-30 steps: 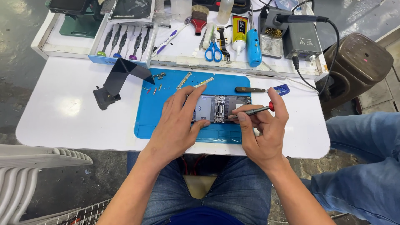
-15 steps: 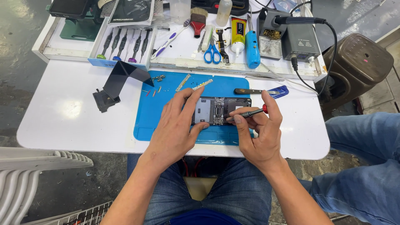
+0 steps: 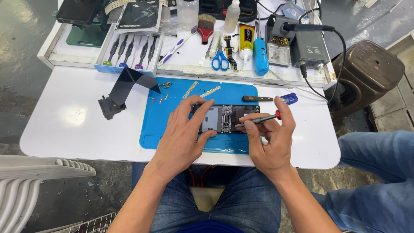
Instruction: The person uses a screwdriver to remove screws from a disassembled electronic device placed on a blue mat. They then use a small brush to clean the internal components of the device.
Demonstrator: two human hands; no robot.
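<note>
The opened smartphone (image 3: 224, 118) is lying flat on the blue repair mat (image 3: 172, 129), near the middle of the white bench (image 3: 69, 125), with its back cover off so that the inner boards and metal parts are showing. The left hand (image 3: 183, 140) is resting on the mat and is gripping the left end of the phone, the thumb pressing on its lower edge and the fingers curling over its upper edge. The right hand (image 3: 271, 140) is closed around a thin screwdriver (image 3: 258, 120) with a red band near its end; the thumb and the first fingers are pinching the shaft, and the tip is touching the inside of the phone, right of its middle. Just above the phone, a dark flat tool (image 3: 257, 99) is lying on the mat, and two small metal strips (image 3: 199, 90) are lying near the upper edge of the mat, with some tiny screws (image 3: 158, 99) to the left of them. A bent black strip (image 3: 125, 88) is standing on the bench, left of the mat. Behind the mat, a white tray (image 3: 181, 60) is carrying blue-handled scissors (image 3: 220, 60), a blue cylindrical tool (image 3: 260, 56), a tube of glue (image 3: 246, 41), a brush (image 3: 206, 26) and a row of screwdrivers (image 3: 129, 51) in a holder. A soldering station (image 3: 308, 45) is standing at the right end of the tray, and a brown plastic stool (image 3: 366, 75) is standing on the floor, right of the bench.
</note>
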